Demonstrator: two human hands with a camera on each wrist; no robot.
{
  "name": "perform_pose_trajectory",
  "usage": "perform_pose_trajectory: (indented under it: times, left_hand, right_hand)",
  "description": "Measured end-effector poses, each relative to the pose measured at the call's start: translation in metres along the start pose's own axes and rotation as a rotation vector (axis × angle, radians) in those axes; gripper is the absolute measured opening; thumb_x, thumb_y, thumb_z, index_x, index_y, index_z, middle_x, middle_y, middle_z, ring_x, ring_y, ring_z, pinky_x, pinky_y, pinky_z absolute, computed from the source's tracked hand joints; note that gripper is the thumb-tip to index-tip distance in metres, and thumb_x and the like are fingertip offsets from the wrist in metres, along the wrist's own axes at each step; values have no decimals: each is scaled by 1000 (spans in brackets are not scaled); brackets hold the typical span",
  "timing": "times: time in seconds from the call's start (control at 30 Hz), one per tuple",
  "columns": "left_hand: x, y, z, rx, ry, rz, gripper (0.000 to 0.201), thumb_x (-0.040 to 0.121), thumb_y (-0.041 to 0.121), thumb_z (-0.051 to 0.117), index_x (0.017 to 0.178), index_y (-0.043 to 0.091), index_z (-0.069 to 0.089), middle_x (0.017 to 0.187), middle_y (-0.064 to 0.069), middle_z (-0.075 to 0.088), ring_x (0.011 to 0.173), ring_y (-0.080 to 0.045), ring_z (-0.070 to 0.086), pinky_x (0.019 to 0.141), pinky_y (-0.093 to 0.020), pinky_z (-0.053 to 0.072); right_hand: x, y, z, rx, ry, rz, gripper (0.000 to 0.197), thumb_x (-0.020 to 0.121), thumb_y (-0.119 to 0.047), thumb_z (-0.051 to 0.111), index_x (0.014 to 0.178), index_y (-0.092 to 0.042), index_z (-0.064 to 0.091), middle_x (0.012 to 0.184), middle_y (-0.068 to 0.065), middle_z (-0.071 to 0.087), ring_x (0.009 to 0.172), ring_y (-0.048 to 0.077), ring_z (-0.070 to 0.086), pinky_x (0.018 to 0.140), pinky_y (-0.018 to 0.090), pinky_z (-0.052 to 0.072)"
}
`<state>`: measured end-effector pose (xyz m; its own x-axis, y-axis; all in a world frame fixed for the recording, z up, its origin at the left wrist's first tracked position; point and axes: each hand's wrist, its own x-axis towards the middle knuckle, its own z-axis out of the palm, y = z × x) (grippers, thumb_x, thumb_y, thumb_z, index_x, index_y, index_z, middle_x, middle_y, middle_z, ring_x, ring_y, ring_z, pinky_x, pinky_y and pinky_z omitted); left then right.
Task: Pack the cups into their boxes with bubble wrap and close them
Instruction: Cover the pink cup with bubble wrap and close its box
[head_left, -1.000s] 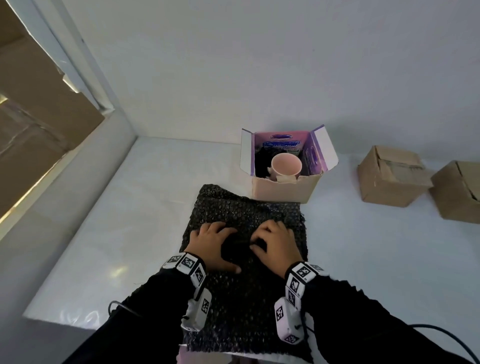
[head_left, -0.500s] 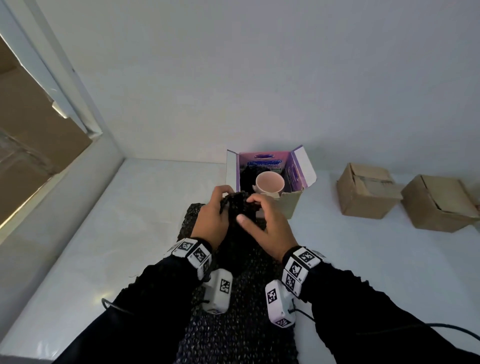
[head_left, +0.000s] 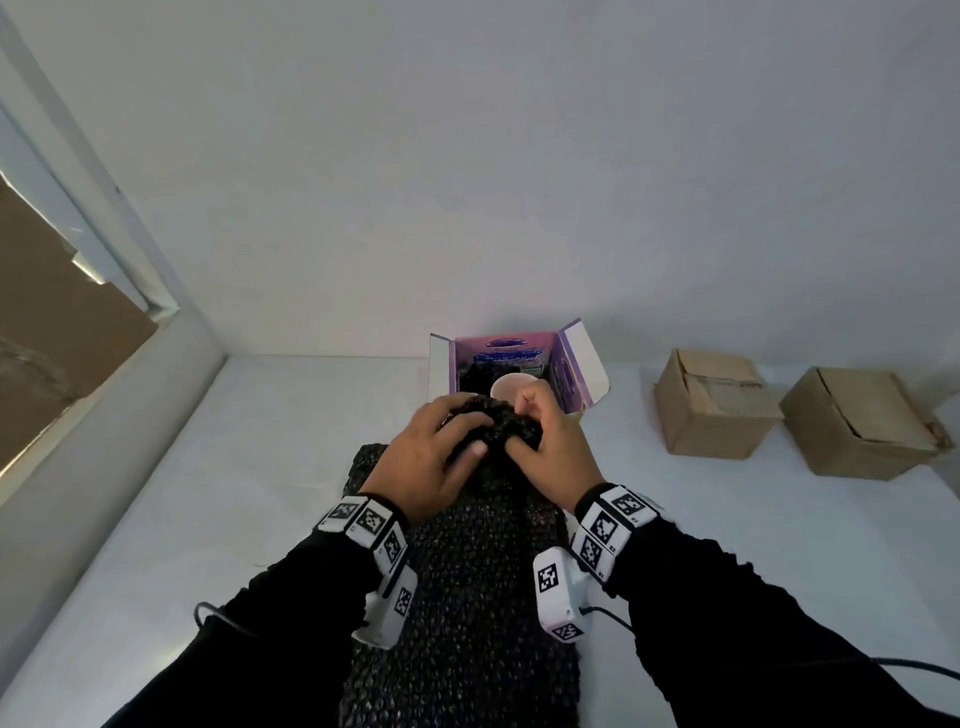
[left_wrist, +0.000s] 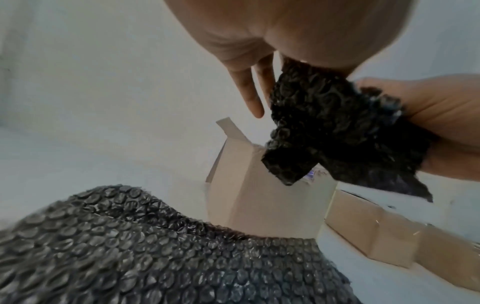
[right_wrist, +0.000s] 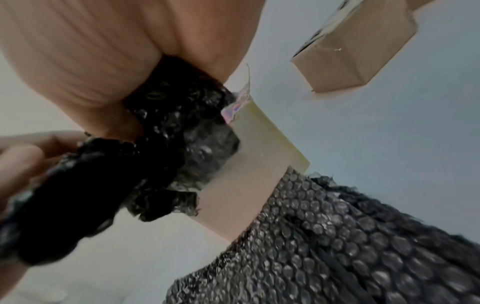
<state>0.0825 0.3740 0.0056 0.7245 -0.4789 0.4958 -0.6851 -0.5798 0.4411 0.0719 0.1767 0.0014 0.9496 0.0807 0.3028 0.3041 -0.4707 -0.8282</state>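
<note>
An open box (head_left: 571, 374) with a purple inside stands at the back of the table, a pink cup (head_left: 511, 387) and some black wrap within. Both hands hold a crumpled wad of black bubble wrap (head_left: 498, 423) in the air just in front of the box. My left hand (head_left: 436, 457) curls over its left side and my right hand (head_left: 550, 447) pinches its right side. The left wrist view shows the wad (left_wrist: 324, 127) hanging above the box's cardboard wall (left_wrist: 259, 195). The right wrist view shows the wad (right_wrist: 166, 144) gripped by both hands.
A large sheet of black bubble wrap (head_left: 467, 597) lies on the white table under my forearms. Two closed brown cardboard boxes (head_left: 717, 410) (head_left: 857, 421) sit to the right. A wall stands behind and a ledge (head_left: 130, 415) runs along the left.
Both hands gathered a piece of bubble wrap off the flat sheet, crumpled it and raised it forward toward the open box.
</note>
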Motion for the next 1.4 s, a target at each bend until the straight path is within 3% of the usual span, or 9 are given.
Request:
perform_pose_trajectory:
  times: [0.07, 0.2, 0.3, 0.47, 0.67, 0.87, 1.07, 1.27, 1.4]
  left_hand:
    - [6, -1, 4, 8, -55, -3, 53, 84, 46, 68, 127, 17, 56, 134, -6, 47, 123, -19, 49, 102, -30, 43]
    - [33, -5, 10, 9, 20, -30, 39, 81, 17, 74, 118, 15, 59, 118, -3, 57, 104, -17, 58, 85, -36, 53]
    - [55, -8, 9, -38, 99, -58, 32, 79, 10, 73, 109, 17, 64, 105, 1, 63, 89, -13, 61, 74, -32, 53]
    - [92, -15, 8, 104, 20, -111, 36, 73, 27, 66, 108, 32, 61, 108, 10, 63, 83, -19, 64, 64, -32, 53]
    - [141, -31, 26, 36, -69, -190, 36, 77, 12, 66, 113, 18, 65, 123, -2, 48, 82, -26, 64, 75, -33, 53]
    - [160, -56, 56, 58, -307, -289, 46, 80, 2, 57, 124, 13, 61, 130, -6, 43, 100, -30, 61, 91, -41, 50]
    - [163, -71, 70, 223, -492, -291, 44, 86, 7, 57, 127, 22, 61, 127, -7, 56, 112, -29, 53, 93, -37, 45]
    - [161, -72, 80, 216, -428, -342, 37, 89, 3, 54, 122, 16, 64, 119, -11, 48, 97, -31, 57, 85, -42, 50]
    - [160, -75, 79, 56, -367, -389, 37, 84, -2, 49, 115, 16, 54, 102, -6, 60, 90, -28, 60, 75, -38, 48]
  right_hand:
    - [6, 2, -4, 40, 43, -32, 26, 76, -8, 58, 90, -27, 46, 82, -8, 56, 80, 16, 59, 75, 37, 50]
    - [15, 2, -11, 148, 52, -30, 21, 80, -14, 59, 97, -22, 51, 93, -9, 59, 88, 10, 58, 80, 28, 48]
    - [24, 4, -20, 94, 12, -73, 37, 78, -20, 69, 109, -22, 48, 103, -8, 55, 97, 12, 57, 84, 26, 49]
    - [55, 13, -38, -98, 103, -131, 34, 77, -5, 69, 102, -22, 54, 99, -7, 59, 88, 13, 58, 78, 34, 51]
    - [104, 33, -48, -356, 187, -125, 29, 68, 2, 63, 87, -19, 57, 89, -3, 56, 75, 20, 55, 65, 34, 48]
    - [132, 66, -39, -652, 40, -63, 21, 71, 0, 60, 85, -15, 56, 92, 5, 56, 68, 30, 53, 55, 34, 44]
    - [137, 85, -25, -1111, -47, -150, 6, 74, -21, 56, 74, -19, 62, 75, 0, 65, 89, 30, 52, 75, 39, 29]
    - [135, 88, -23, -1250, -125, -17, 13, 62, -25, 67, 70, -17, 73, 94, 6, 60, 100, 31, 40, 83, 43, 25]
    - [133, 86, -23, -1227, -95, -57, 14, 65, -20, 66, 79, -18, 66, 76, 1, 65, 98, 30, 44, 81, 41, 23]
